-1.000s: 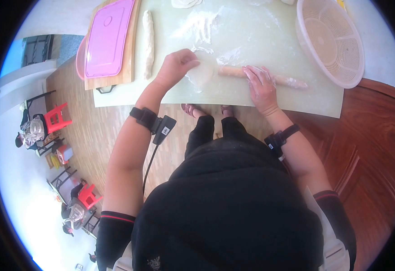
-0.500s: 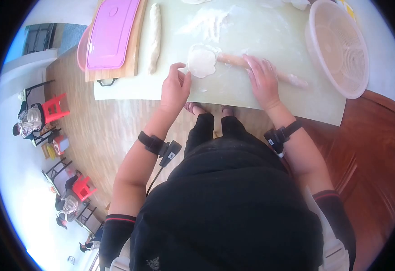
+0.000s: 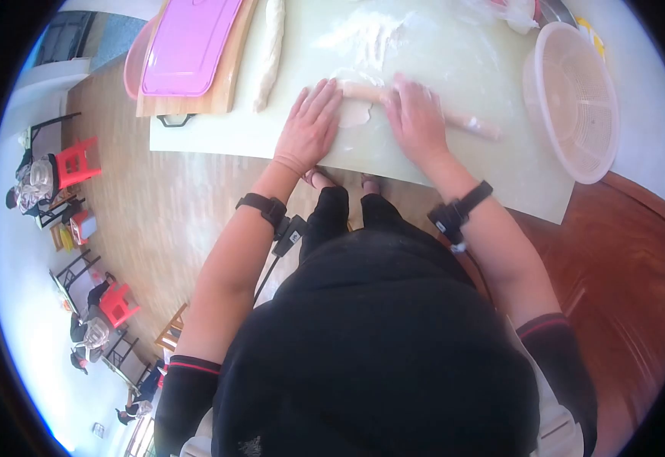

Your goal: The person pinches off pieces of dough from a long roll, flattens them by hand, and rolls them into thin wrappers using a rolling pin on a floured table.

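A thin round dough wrapper [image 3: 355, 114] lies on the pale work mat, partly covered by the wooden rolling pin [image 3: 465, 122] and my left hand. My left hand [image 3: 309, 126] lies flat, fingers stretched, its fingertips at the pin's left end; whether the pin runs beneath them is hidden. Over the middle of the pin, my right hand [image 3: 417, 122] bends its fingers around the wood, blurred at the tips. A long rope of dough [image 3: 270, 57] rests to the left. White flour [image 3: 370, 38] is smeared beyond the pin.
A pink plastic lid [image 3: 188, 49] sits on a wooden board [image 3: 226, 87] at the left. The white plastic basket [image 3: 572, 103] stands at the right, near a plastic bag [image 3: 516, 14]. Several people and red stools [image 3: 77, 166] are across the room.
My left hand has moved from beside the wrapper to the rolling pin's left end, its fingers straightening. My right hand and the pin have shifted left, so the pin now crosses the wrapper.
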Available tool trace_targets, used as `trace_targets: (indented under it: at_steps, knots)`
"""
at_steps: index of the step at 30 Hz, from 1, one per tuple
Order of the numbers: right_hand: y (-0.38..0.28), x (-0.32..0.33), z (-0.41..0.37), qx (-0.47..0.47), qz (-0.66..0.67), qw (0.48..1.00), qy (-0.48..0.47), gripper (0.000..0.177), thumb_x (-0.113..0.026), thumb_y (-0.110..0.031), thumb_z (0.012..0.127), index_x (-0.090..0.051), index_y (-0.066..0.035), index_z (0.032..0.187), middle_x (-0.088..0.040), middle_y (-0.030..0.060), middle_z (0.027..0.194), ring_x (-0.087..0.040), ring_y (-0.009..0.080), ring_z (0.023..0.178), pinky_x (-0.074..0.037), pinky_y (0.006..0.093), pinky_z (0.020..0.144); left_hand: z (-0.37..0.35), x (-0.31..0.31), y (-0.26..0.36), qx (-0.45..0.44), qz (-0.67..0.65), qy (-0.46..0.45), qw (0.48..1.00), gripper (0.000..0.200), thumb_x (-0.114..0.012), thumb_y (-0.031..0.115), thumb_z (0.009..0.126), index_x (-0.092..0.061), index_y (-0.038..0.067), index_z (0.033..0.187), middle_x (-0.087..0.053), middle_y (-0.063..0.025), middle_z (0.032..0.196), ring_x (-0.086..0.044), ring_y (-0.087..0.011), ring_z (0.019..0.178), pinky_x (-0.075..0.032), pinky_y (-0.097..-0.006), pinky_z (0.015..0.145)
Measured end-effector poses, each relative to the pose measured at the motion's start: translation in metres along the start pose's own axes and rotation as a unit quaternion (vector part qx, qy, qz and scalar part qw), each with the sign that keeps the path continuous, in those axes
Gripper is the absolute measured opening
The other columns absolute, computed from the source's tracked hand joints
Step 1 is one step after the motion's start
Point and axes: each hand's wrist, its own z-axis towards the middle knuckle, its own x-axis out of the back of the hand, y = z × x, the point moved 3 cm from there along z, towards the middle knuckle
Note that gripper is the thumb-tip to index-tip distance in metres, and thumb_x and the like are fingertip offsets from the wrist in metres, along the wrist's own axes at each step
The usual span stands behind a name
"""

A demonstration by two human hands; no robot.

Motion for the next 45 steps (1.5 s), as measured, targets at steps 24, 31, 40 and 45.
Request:
trace_targets:
  at_steps: [24,31,40,45]
  knots:
    - [-0.014,0.003,-0.016,0.127,-0.108,0.985,-0.044,0.061,-0.051,-0.039,0.094,-0.034,-0.014,0.147,-0.032,0.0065,0.154,-0.026,0.0254,0.143,-0.018,0.0520,0.117,-0.002,0.002,0.000,0.019,0.005,0.025,1.000,0.047,-0.055,0.009,0.087,-0.050,0.003,0.133,-0.047,-0.0153,0.140,-0.041,-0.0311,0.134,-0.031,-0.0467,0.113]
    - [-0.023,0.006,-0.057,0.146,-0.061,0.983,-0.095,0.066,-0.052,-0.039,0.094,-0.029,-0.014,0.150,-0.031,0.0069,0.155,-0.025,0.0259,0.144,-0.017,0.0526,0.117,-0.020,0.002,0.005,0.043,0.019,0.009,0.999,0.047,-0.055,0.013,0.089,-0.048,0.004,0.135,-0.042,-0.0149,0.145,-0.036,-0.0310,0.137,-0.027,-0.0471,0.115]
    - [-0.015,0.004,-0.027,0.135,-0.130,0.981,-0.048,0.067,-0.051,-0.041,0.094,-0.029,-0.012,0.150,-0.026,0.0077,0.157,-0.024,0.0259,0.144,-0.018,0.0515,0.117,-0.047,0.007,0.032,0.078,0.034,0.001,0.996,0.049,-0.057,0.015,0.089,-0.047,0.007,0.137,-0.039,-0.0184,0.146,-0.033,-0.0374,0.138,-0.026,-0.0535,0.114]
    - [-0.023,0.003,-0.060,0.155,-0.080,0.979,-0.105,0.067,-0.050,-0.041,0.095,-0.028,-0.010,0.150,-0.025,0.0099,0.157,-0.023,0.0274,0.145,-0.017,0.0516,0.117,-0.058,0.005,0.044,0.108,0.041,0.007,0.993,0.050,-0.059,0.019,0.089,-0.047,0.008,0.137,-0.036,-0.0202,0.147,-0.030,-0.0400,0.139,-0.024,-0.0537,0.114]
